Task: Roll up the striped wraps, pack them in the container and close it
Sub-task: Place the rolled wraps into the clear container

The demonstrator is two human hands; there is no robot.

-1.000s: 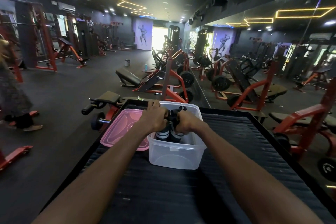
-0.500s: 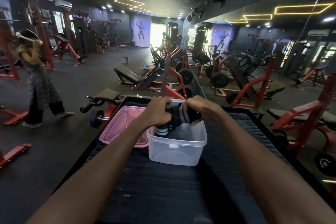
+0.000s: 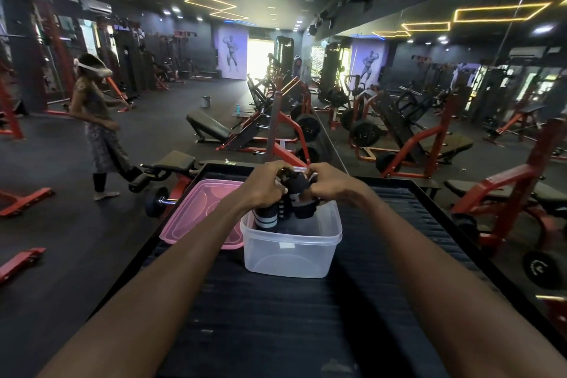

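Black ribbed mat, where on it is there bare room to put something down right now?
The black ribbed mat is bare in front of the clear container, between the forearms, and in a strip to the container's right up to the mat's edge. Crowded: the pink lid borders the container's left, and the left hand and right hand hold the striped wraps above it.

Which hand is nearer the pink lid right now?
Left. The left hand grips the wraps just beside the pink lid; the right hand is farther, over the container.
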